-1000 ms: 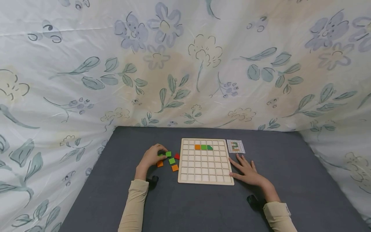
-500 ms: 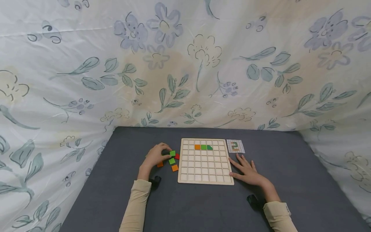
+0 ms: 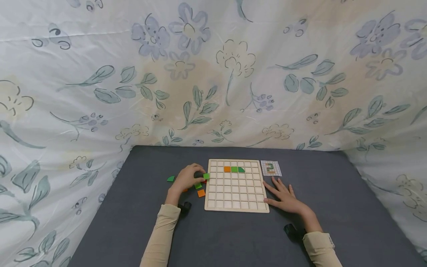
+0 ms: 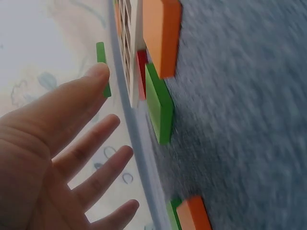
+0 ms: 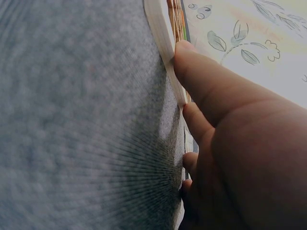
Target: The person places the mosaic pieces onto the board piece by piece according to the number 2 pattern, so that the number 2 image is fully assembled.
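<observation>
My left hand (image 3: 187,180) pinches a square green tile (image 3: 206,176) between thumb and fingertips, over the left edge of the wooden grid board (image 3: 236,194). In the left wrist view that tile (image 4: 100,51) is seen edge-on, raised above the table, and the other fingers are spread. On the board, an orange tile (image 3: 227,169), a green tile (image 3: 234,169) and a darker green rounded tile (image 3: 241,170) sit side by side in an upper row. My right hand (image 3: 285,197) lies with spread fingers at the board's right edge, thumb and a finger touching it.
Left of the board lie an orange tile (image 3: 201,193), another green tile (image 3: 198,186), a partly hidden red tile (image 4: 142,72) and a dark green rounded tile (image 3: 171,178). A second orange tile (image 4: 194,215) is mostly behind my left hand. A printed pattern card (image 3: 271,168) lies beyond my right hand.
My left hand has moved right with the green tile, from the loose tiles to the board's left edge, uncovering the dark green rounded tile. The right hand stays put.
</observation>
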`<state>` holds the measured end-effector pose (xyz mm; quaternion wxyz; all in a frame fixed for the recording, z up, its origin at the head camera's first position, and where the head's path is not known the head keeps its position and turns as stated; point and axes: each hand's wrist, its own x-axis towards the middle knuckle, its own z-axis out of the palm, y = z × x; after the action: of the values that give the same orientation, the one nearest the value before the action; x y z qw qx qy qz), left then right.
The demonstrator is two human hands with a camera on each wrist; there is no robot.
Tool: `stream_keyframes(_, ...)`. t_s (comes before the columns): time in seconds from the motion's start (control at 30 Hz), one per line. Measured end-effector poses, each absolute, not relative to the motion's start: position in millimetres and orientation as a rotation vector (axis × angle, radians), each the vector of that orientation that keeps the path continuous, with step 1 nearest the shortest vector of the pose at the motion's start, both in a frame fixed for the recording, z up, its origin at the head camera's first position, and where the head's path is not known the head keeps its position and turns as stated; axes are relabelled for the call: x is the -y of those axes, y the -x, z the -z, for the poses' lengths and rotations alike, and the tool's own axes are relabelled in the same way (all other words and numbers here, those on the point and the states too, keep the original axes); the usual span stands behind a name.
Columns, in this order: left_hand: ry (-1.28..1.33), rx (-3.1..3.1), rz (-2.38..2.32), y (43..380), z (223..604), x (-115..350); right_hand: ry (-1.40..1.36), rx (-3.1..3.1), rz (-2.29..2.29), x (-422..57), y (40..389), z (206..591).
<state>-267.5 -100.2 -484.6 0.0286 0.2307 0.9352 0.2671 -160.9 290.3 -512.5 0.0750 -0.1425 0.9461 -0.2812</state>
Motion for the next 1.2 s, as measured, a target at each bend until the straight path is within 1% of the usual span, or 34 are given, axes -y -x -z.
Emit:
stream_keyframes(0.53, -0.901, -2.8, -0.814, 267, 475, 69, 0.416, -2.846, 0.832, -292, 162, 514)
stream_keyframes(0.97, -1.014, -2.738, -0.741, 279, 473, 39, 0.48, -2.875, 0.899, -291, 160, 516)
stream_keyframes(1.2, -1.005, -2.693, -0.779, 281, 469, 26, 0.439, -2.856, 0.864, -290, 160, 514)
